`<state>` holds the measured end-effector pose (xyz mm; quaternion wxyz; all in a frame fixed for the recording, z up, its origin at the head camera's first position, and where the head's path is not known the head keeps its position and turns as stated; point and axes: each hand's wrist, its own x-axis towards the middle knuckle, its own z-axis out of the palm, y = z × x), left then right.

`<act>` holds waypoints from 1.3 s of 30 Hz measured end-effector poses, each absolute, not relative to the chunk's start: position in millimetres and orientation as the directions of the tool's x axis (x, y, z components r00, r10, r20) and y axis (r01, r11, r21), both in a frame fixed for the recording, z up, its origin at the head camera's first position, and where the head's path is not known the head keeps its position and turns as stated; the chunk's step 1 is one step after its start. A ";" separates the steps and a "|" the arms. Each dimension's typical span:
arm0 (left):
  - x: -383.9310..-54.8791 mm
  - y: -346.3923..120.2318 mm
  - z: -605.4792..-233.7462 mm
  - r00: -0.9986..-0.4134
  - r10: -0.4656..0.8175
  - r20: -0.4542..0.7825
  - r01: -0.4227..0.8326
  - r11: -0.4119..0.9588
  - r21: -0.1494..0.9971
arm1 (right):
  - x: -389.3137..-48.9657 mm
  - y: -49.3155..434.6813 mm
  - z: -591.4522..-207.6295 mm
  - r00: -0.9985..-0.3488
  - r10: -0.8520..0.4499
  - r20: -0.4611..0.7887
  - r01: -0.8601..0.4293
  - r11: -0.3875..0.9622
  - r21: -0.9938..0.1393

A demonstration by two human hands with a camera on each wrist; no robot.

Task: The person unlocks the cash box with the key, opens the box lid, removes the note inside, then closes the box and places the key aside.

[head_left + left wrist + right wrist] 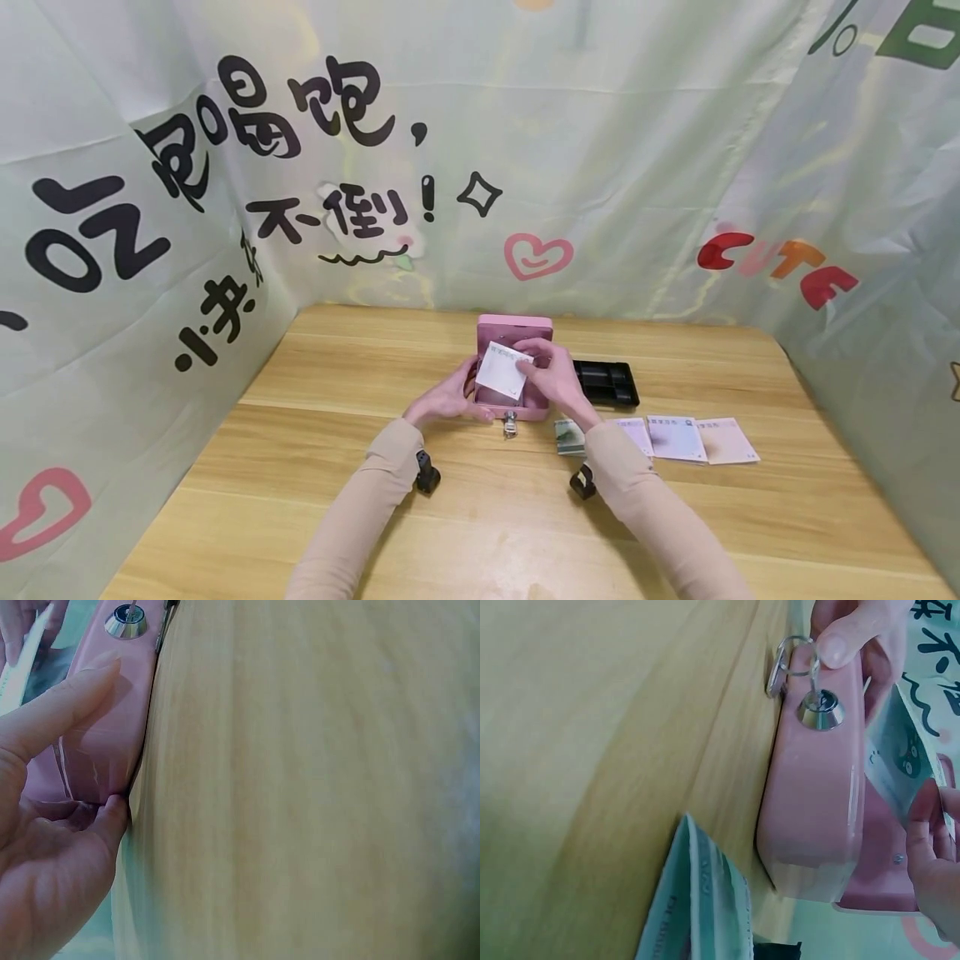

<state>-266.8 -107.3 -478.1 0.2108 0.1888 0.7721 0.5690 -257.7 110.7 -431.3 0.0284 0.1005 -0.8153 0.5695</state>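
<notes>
An open pink lockbox [533, 413] stands on the table with its lid raised at the back. A key sits in the front lock [821, 710], and a key ring with a tag hangs from it. My left hand [448, 395] grips the box's left front corner, thumb along the front wall [112, 697] and fingers round the side. Over the box opening, my right hand [553, 372] pinches a white square note sheet [501, 372] at its right edge. That sheet [900, 754] is tilted and carries a small cartoon print in the right wrist view.
Right of the box lies a black compartment tray [609, 383]. A row of square papers lies nearer me: green [569, 437], lilac [636, 433], blue [677, 438] and peach [726, 441]. The green one [697, 900] looks folded and stands up. Printed cloth walls surround the table [337, 375].
</notes>
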 end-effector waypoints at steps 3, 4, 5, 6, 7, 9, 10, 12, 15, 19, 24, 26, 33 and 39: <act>-266.9 -107.6 -477.7 -0.843 0.526 -0.111 0.057 0.291 0.955 | -253.9 113.0 -429.4 -0.980 -0.120 0.159 -0.187 0.284 -0.940; -267.0 -107.8 -477.5 -0.845 0.524 -0.109 0.064 0.300 0.952 | -252.7 114.0 -429.2 -0.981 -0.118 0.155 -0.182 0.269 -0.946; -266.8 -108.0 -477.0 -0.845 0.524 -0.106 0.072 0.308 0.949 | -251.5 115.1 -429.0 -0.981 -0.119 0.151 -0.178 0.258 -0.950; -266.6 -107.9 -476.3 -0.844 0.526 -0.103 0.079 0.312 0.947 | -250.1 116.4 -428.7 -0.982 -0.119 0.145 -0.170 0.246 -0.954; -266.4 -108.1 -475.9 -0.844 0.527 -0.097 0.089 0.316 0.944 | -248.5 117.7 -427.7 -0.983 -0.121 0.137 -0.162 0.235 -0.958; -266.3 -108.5 -475.8 -0.846 0.526 -0.088 0.109 0.333 0.937 | -245.2 120.8 -426.2 -0.985 -0.128 0.119 -0.144 0.213 -0.966; -266.3 -108.5 -475.8 -0.846 0.526 -0.086 0.116 0.339 0.934 | -243.5 122.5 -425.4 -0.986 -0.129 0.109 -0.134 0.206 -0.969; -266.5 -108.2 -476.4 -0.847 0.525 -0.089 0.112 0.338 0.935 | -240.2 126.6 -423.5 -0.985 -0.138 0.099 -0.125 0.198 -0.972; -266.9 -107.7 -478.1 -0.848 0.519 -0.105 0.086 0.331 0.940 | -235.8 132.7 -422.0 -0.985 -0.151 0.084 -0.115 0.211 -0.971; -268.0 -107.2 -479.9 -0.845 0.523 -0.111 0.063 0.303 0.951 | -229.1 140.4 -419.8 -0.985 -0.166 0.055 -0.093 0.226 -0.970; -269.5 -107.2 -479.5 -0.829 0.553 -0.082 0.089 0.275 0.957 | -219.9 149.8 -419.0 -0.981 -0.191 0.037 -0.073 0.186 -0.980; -269.6 -107.6 -479.5 -0.826 0.559 -0.074 0.099 0.273 0.957 | -217.2 153.1 -419.8 -0.978 -0.203 0.045 -0.082 0.179 -0.981; -268.8 -107.7 -478.6 -0.830 0.551 -0.092 0.088 0.291 0.953 | -207.0 168.7 -425.3 -0.971 -0.238 0.021 -0.069 0.192 -0.979; -268.9 -107.7 -479.5 -0.830 0.548 -0.098 0.068 0.275 0.959 | -196.9 184.0 -427.5 -0.966 -0.259 -0.008 -0.057 0.244 -0.968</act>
